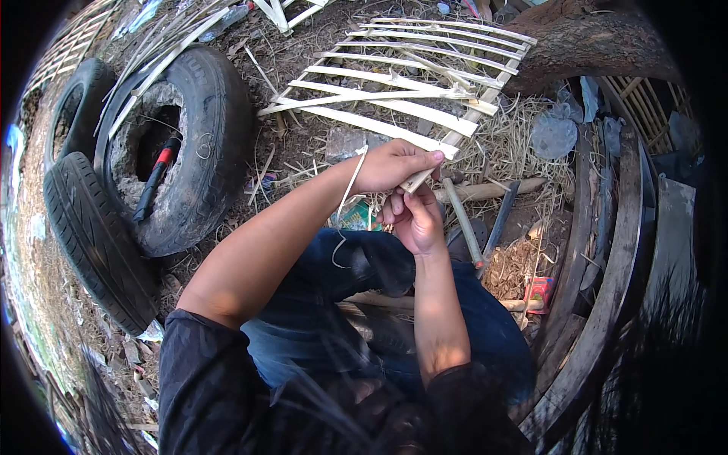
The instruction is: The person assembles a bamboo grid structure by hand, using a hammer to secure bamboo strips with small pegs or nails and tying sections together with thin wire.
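Note:
A ladder-like bamboo frame (388,96) of pale split slats lies on the ground ahead of me. Its right-hand rail (450,142) comes toward me, and a flat bamboo end in line with it sits between my hands. My left hand (390,165) is closed on this end from above, thumb laid along it. Just below, my right hand (422,224) grips its underside with thumb and curled fingers. A thin pale bamboo strip (353,180) crosses by my left wrist and dangles in a curl over my knee. Whether my fingers pinch it is hidden.
Worn tyres stand at left; the large one (220,144) has a crusted hollow holding a tool with a black-and-red handle (157,178). A thick log (591,42) lies far right. Long weathered planks (607,303) edge the right side. A stick (462,221) and a dark bar (500,216) lie near my right hand.

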